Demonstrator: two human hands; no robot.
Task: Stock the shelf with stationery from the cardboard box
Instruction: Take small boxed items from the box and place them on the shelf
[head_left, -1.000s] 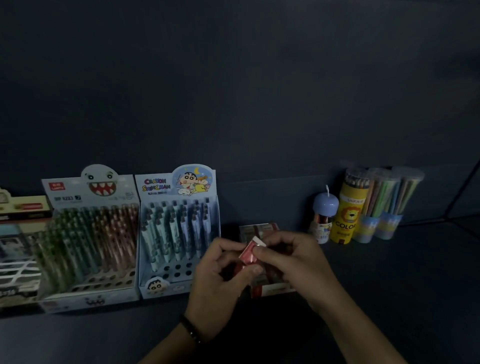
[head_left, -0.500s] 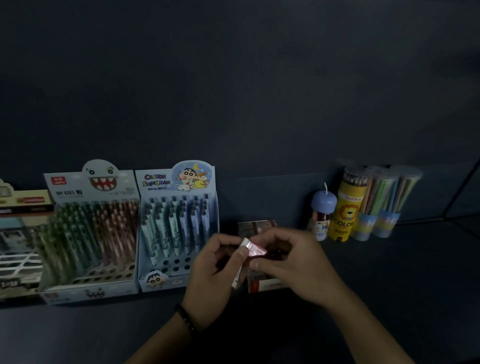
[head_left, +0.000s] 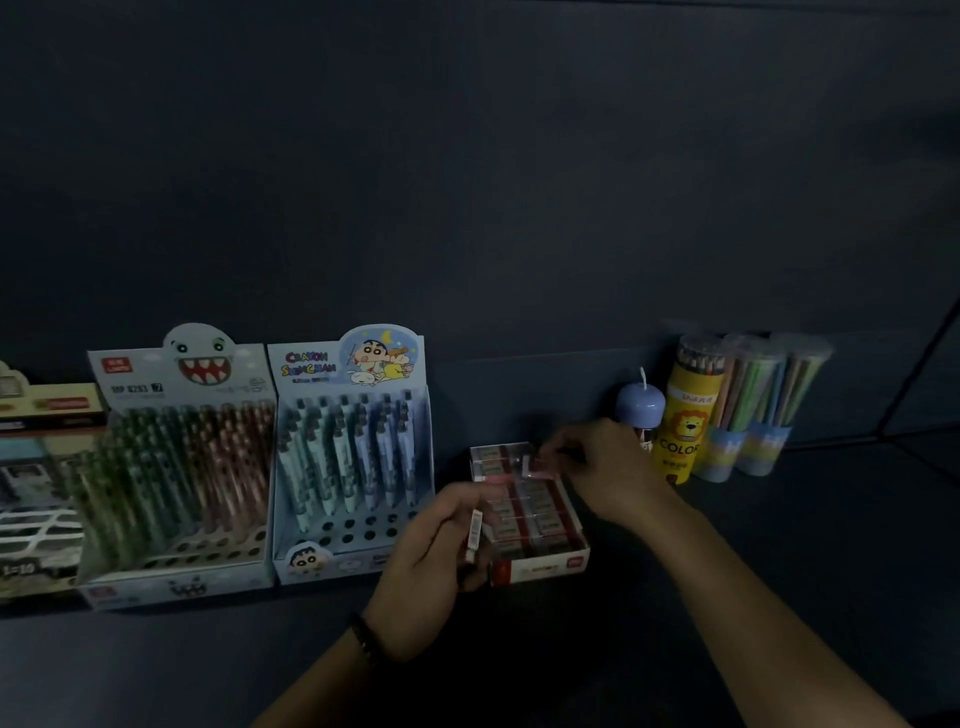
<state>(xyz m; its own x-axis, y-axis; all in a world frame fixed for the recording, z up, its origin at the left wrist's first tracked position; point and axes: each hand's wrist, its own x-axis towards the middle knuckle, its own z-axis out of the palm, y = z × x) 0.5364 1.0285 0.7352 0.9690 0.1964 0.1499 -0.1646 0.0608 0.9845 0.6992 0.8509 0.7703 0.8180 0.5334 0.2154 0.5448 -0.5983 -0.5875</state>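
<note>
A red and white display box of erasers (head_left: 540, 564) sits on the dark shelf at the middle. My right hand (head_left: 608, 467) reaches over its far end and pinches a small red and white eraser (head_left: 537, 465) just above the back rows. My left hand (head_left: 431, 551) is at the box's near left corner, its curled fingers gripping another small eraser (head_left: 474, 535) held upright. The cardboard box is out of view.
Two pen display boxes, the shark one (head_left: 176, 467) and the cartoon one (head_left: 353, 457), stand to the left, with more packs (head_left: 36, 493) at the far left. A blue-capped tube (head_left: 641, 408), a yellow pencil tube (head_left: 685, 421) and clear pencil tubes (head_left: 758, 405) stand at right.
My hands, held together before the eraser box, have separated. The right hand moved back over the box's far end with one eraser; the left hand dropped to the near left corner holding another.
</note>
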